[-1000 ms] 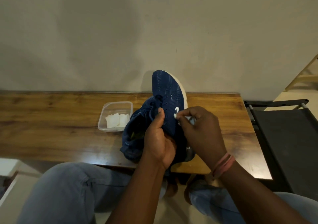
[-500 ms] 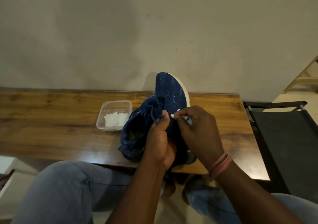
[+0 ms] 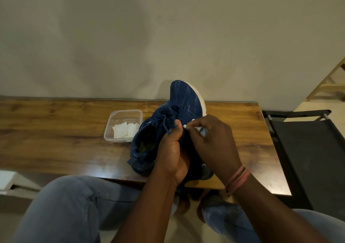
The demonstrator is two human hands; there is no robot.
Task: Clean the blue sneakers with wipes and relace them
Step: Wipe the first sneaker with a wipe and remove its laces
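Observation:
A blue sneaker [image 3: 186, 100] with a white sole stands toe-up over the wooden table [image 3: 56, 130], tilted toward the wall. A second blue sneaker [image 3: 143, 145] lies beside it on the left, its opening facing me. My left hand [image 3: 172, 155] grips the upright sneaker at its tongue, thumb pressed by the eyelets. My right hand [image 3: 211, 140] pinches the white tip of a lace at an eyelet on the sneaker's right side. A loose blue lace [image 3: 164, 125] curls over the tongue area.
A clear plastic tub [image 3: 113, 117] holding folded white wipes [image 3: 125, 129] sits on the table just left of the sneakers. A black folding chair [image 3: 308, 149] stands to the right of the table. My knees in jeans lie below the table's front edge.
The view has tilted slightly. My right hand's pinch on the lace tip has shifted a little along the eyelets; my left hand keeps its grip on the sneaker.

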